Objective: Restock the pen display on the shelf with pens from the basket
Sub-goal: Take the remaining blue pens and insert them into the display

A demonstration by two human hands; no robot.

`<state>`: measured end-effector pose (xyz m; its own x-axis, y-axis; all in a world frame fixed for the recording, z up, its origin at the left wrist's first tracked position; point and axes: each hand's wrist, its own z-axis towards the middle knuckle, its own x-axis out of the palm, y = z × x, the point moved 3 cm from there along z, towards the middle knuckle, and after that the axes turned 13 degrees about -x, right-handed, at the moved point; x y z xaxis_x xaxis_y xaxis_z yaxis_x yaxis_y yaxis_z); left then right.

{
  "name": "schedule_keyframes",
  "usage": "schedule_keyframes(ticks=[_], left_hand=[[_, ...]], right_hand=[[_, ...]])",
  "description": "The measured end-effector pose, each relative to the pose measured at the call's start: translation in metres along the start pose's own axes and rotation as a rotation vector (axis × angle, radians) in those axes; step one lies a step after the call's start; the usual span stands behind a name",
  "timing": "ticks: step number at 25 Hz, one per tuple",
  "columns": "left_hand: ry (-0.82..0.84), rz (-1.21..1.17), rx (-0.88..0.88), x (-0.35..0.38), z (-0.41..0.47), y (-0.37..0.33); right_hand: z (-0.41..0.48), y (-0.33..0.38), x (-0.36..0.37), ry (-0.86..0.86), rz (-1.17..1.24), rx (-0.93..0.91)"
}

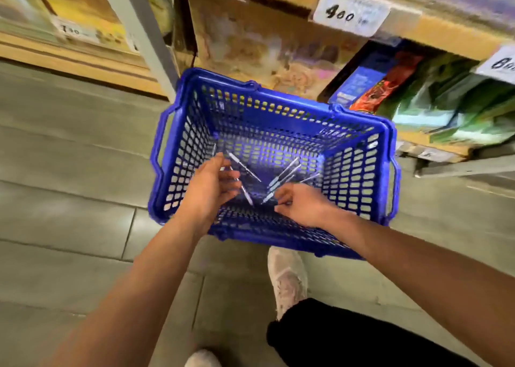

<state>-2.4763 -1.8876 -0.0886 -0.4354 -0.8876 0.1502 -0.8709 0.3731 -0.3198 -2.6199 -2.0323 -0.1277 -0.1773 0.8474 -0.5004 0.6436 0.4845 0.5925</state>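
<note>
A blue plastic basket (359, 171) stands on the floor before the shelves. Several white pens (245, 168) lie scattered on its bottom. Both my hands reach down into it. My left hand (211, 188) hovers over the left pens with its fingers loosely curled, and a pen (246, 195) pokes out under its fingertips. My right hand (301, 203) pinches the near ends of a small bunch of pens (281, 178) that fan out toward the far right. The pen display is not in view.
Wooden shelves run along the top, with price tags (348, 14) and packaged goods (434, 101) on the lower right shelf. A grey shelf post (145, 32) stands left of the basket. My shoe (287, 277) and dark trouser leg are on the grey tiled floor.
</note>
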Motion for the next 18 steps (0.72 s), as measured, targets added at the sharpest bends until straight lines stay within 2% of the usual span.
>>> schedule_keyframes(ticks=[2, 4, 10, 12, 16, 18], left_hand=[[0.004, 0.042, 0.029, -0.004, 0.04, -0.004], [0.019, 0.076, 0.041, -0.007, 0.068, -0.007], [-0.06, 0.23, 0.115, -0.025, 0.104, -0.02], [-0.083, 0.236, 0.149, -0.029, 0.104, -0.027], [-0.275, 0.779, 0.411, -0.026, 0.098, -0.032], [-0.239, 0.898, 0.465, -0.019, 0.098, -0.028]], right_hand=[[0.067, -0.014, 0.017, 0.093, -0.236, -0.07], [0.121, -0.026, 0.033, 0.089, -0.446, -0.1], [0.19, -0.063, 0.072, 0.014, -0.659, -0.033], [0.192, -0.069, 0.07, 0.054, -0.66, -0.055], [0.183, -0.046, 0.019, 0.008, -0.417, -0.197], [0.17, -0.021, -0.01, -0.091, -0.251, -0.306]])
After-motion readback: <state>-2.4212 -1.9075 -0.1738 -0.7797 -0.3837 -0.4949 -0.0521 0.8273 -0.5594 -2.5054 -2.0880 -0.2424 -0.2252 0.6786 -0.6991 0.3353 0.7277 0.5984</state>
